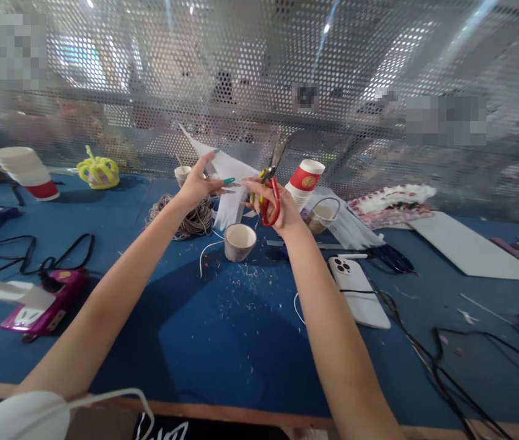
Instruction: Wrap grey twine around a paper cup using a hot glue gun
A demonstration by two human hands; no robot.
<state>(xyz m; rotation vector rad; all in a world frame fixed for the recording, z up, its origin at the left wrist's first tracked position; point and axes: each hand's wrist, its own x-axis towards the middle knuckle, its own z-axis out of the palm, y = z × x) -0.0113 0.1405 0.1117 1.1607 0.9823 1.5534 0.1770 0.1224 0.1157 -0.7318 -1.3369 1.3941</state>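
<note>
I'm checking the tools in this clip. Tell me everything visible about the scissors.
The scissors have red loop handles with a bit of yellow near the pivot and plain metal blades. The right hand grips them through the handles, held above the blue table. The blades point up and slightly right, a little apart, close to the white paper that the left hand holds.

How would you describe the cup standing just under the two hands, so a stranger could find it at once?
Start from the blue table and follow the person's arms out to the right hand with the red-handled scissors. Directly below, between both hands, stands a small paper cup. Unlike the red-banded cup stack behind, it is plain pale, single and open-topped.
</note>
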